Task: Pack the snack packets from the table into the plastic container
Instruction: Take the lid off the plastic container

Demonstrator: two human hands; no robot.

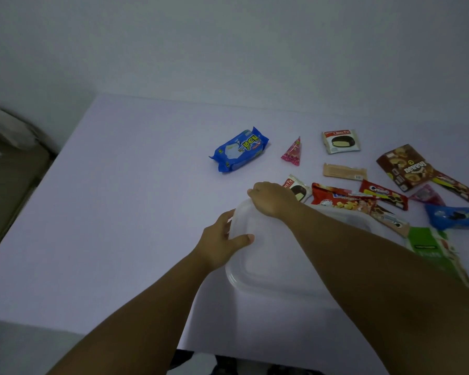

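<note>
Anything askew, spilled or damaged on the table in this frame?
Nothing looks spilled or torn. The plastic container has its lid on, both hands at its far-left corner. One oddity: the blue packet lies apart from the other packets, which sit clustered at the right.

Lidded clear plastic container [257, 255] and scattered snack packets on the table.
The container lies flat near the front edge; a blue packet [239, 150] sits apart, farther back, with Choco Pie [341, 141], a pink triangle packet [293, 152] and others clustered right.
</note>
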